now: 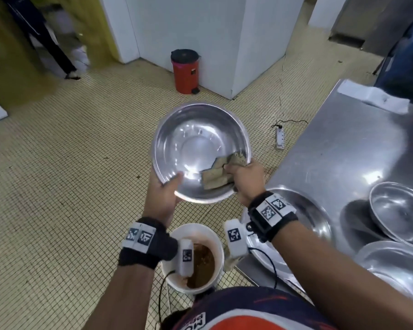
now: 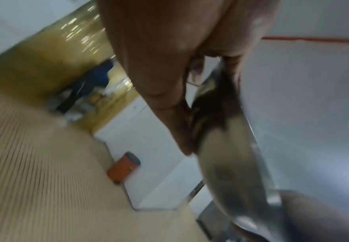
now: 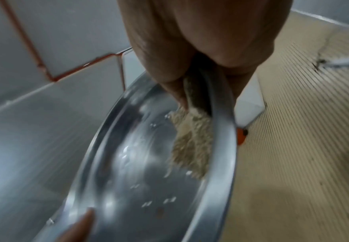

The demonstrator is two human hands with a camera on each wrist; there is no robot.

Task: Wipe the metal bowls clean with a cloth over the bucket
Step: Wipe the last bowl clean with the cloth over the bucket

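Note:
I hold a large metal bowl tilted toward me, in the air above the tiled floor. My left hand grips its near rim, thumb inside, fingers underneath. My right hand pinches a beige cloth against the bowl's inner wall at the near right rim. In the right wrist view the cloth lies inside the wet bowl, thumb on it. In the left wrist view the bowl's underside runs past my fingers. A white bucket of brown water stands on the floor below my wrists.
A steel counter at my right carries several more metal bowls and a white cloth. A red pedal bin stands by the white wall. A power strip lies on the floor. Someone's legs at far left.

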